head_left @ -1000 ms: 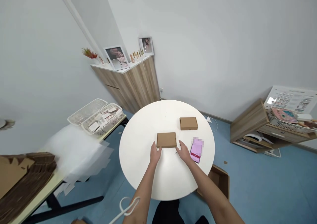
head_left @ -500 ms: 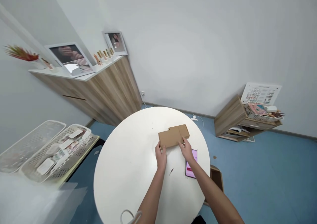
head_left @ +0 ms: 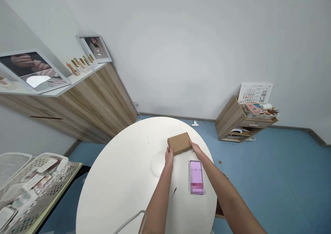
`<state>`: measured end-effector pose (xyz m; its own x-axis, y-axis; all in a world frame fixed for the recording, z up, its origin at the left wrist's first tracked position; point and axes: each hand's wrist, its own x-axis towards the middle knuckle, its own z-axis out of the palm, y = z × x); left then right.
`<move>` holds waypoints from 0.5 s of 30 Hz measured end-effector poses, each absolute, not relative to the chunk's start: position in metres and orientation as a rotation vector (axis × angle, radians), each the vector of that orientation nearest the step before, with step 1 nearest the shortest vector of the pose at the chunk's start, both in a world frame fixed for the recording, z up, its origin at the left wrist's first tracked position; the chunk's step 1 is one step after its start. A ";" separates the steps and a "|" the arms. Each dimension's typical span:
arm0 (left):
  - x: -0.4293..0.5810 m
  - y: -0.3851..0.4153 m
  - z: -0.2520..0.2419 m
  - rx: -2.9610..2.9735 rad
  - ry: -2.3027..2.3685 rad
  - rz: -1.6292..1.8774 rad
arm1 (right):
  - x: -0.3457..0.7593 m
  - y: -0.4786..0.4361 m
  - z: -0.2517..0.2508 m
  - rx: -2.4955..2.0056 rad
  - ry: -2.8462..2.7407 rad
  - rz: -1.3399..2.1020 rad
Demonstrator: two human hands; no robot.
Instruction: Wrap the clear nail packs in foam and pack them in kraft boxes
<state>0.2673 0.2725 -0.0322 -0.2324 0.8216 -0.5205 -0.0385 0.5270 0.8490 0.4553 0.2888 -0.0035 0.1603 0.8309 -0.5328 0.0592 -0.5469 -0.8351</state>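
Observation:
A flat brown cardboard box (head_left: 179,143) is between my two hands over the far part of the round white table (head_left: 119,179). My left hand (head_left: 169,156) grips its near left corner, thumb along the near side. At the right end, my right hand (head_left: 196,148) is closed on the box's edge; some of its fingers are hidden. The box's left side shows a doubled edge, and I cannot tell whether a second box lies beneath. Nearer me, below the right hand, lies a phone (head_left: 196,175) with a lit pink screen.
A small dark scrap (head_left: 174,191) and a white cable (head_left: 130,222) are on the table. White baskets (head_left: 49,182) of packets stand at left. A wooden cabinet (head_left: 103,99) with picture frames stands behind them. A low shelf (head_left: 229,120) stands at right.
The second brown cardboard piece that stuck out behind the box at right no longer shows separately; the outline is now one rectangle. My right hand has shifted to the box's right end. The view has turned right.

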 end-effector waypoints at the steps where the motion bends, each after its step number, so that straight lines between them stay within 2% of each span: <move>1: 0.268 0.273 -0.029 0.689 1.574 0.949 | 0.453 0.287 -0.002 -1.730 -0.843 1.467; 5: 0.274 0.264 -0.004 0.688 1.457 1.118 | 0.450 0.273 0.012 -1.570 -0.892 1.380; 9: 0.293 0.244 0.033 0.690 1.390 1.187 | 0.477 0.248 0.039 -1.610 -0.828 1.298; 15: 0.369 0.183 0.058 0.821 1.124 1.130 | 0.572 0.177 0.083 -1.520 -0.730 1.487</move>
<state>0.3694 0.1825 0.0582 0.0361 0.9651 -0.2593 -0.2646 0.2595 0.9288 0.5725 0.1771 0.0834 0.1166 0.8724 -0.4747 -0.1578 -0.4556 -0.8761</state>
